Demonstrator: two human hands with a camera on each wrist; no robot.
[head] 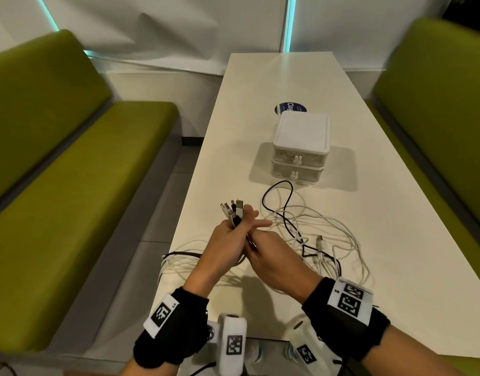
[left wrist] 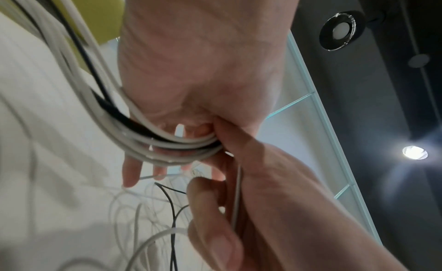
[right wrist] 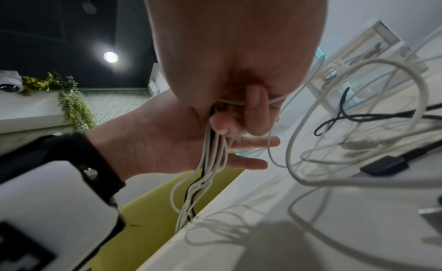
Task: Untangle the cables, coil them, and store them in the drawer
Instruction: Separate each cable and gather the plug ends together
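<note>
Above the table's near left edge, my left hand (head: pixel 228 237) holds a bundle of white and black cables, whose plugs (head: pixel 234 210) stick up past the thumb. Its fingers (right wrist: pixel 253 163) stretch out nearly straight. The bundle (left wrist: pixel 167 146) crosses the left palm (left wrist: pixel 203 67) and hangs off the table edge (head: pixel 179 256). Just to the right, my right hand (head: pixel 268 253) has its fingers (right wrist: pixel 227 125) curled round the same strands (right wrist: pixel 210 171) below the left hand. More cable lies in a loose tangle (head: pixel 328 229) on the table, with a free USB plug (head: pixel 319 238). The white two-drawer unit (head: pixel 301 131) stands beyond, both drawers shut.
The long white table (head: pixel 260 90) runs between two green benches (head: pixel 71 185) (head: pixel 436 104). A round blue sticker (head: pixel 290 107) lies behind the drawer unit. The tangle (right wrist: pixel 370 116) spreads between my hands and the drawer unit (right wrist: pixel 373 40).
</note>
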